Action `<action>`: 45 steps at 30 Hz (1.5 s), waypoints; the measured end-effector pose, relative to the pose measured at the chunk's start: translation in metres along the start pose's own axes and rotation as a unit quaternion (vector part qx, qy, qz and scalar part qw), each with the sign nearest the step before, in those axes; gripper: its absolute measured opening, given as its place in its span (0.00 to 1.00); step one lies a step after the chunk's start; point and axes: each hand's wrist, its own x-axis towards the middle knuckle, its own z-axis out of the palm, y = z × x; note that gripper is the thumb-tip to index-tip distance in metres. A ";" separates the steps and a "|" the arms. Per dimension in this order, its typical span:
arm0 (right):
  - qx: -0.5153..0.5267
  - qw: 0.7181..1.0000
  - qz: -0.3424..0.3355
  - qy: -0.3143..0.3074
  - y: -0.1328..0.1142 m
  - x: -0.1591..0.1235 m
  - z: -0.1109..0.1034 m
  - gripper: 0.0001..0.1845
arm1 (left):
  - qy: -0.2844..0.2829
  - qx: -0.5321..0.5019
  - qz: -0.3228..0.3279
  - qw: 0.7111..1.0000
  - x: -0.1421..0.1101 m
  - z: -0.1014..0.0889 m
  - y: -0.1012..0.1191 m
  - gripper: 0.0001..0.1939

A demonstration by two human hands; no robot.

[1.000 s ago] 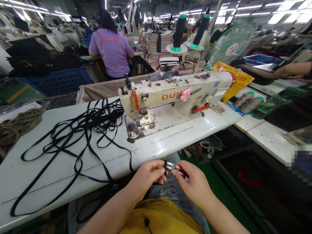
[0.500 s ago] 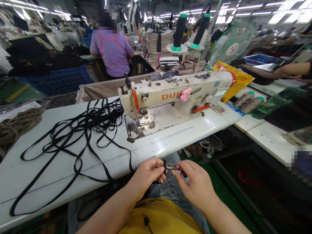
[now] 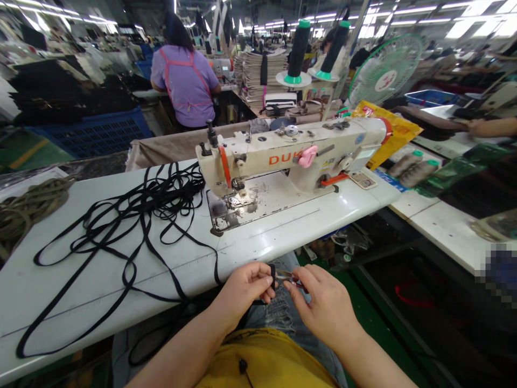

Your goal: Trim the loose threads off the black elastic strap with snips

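Note:
Just below the table's front edge, over my lap, my left hand (image 3: pixel 244 291) pinches the end of a black strap (image 3: pixel 273 275). My right hand (image 3: pixel 323 304) is closed on small metal thread snips (image 3: pixel 287 276) whose blades point left and meet the strap end. A long tangle of the same black strap (image 3: pixel 133 215) lies spread over the white table (image 3: pixel 81 280) and runs off the front edge toward my left hand. A cream sewing machine (image 3: pixel 291 153) with orange lettering stands on the table behind my hands.
Two black thread cones (image 3: pixel 298 51) stand behind the machine. A green fan (image 3: pixel 383 70) and a yellow bag (image 3: pixel 398 132) sit at the right. An olive cord pile (image 3: pixel 24 207) lies at far left. A person in a purple top (image 3: pixel 183 81) sits ahead; another person's arm (image 3: pixel 490 126) reaches in at right.
The snips' blades have come closer together on the strap end. My hands have stayed almost in place. The arm at the far right has shifted a little.

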 end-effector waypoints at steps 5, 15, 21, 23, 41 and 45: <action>-0.031 0.999 -0.011 0.001 -0.003 0.000 -0.001 0.11 | 0.003 0.006 -0.011 1.000 0.002 -0.001 -0.002 0.17; 0.052 0.999 -0.007 -0.008 0.001 0.001 0.002 0.11 | -0.015 -0.015 -0.016 1.000 0.002 -0.005 -0.012 0.16; 0.066 0.998 0.023 0.001 0.002 0.000 0.002 0.10 | -0.018 -0.001 -0.011 1.000 0.004 -0.007 -0.016 0.14; 0.103 0.993 0.056 0.001 0.004 0.000 0.003 0.09 | -0.020 0.004 -0.010 1.000 0.004 -0.007 -0.015 0.13; 0.480 0.835 0.232 -0.133 0.020 0.016 0.022 0.24 | -0.066 -0.039 -0.053 0.996 -0.004 -0.006 -0.014 0.18; 0.475 0.837 0.244 -0.114 0.022 0.016 0.024 0.23 | -0.060 -0.015 -0.054 0.997 -0.002 -0.006 -0.018 0.14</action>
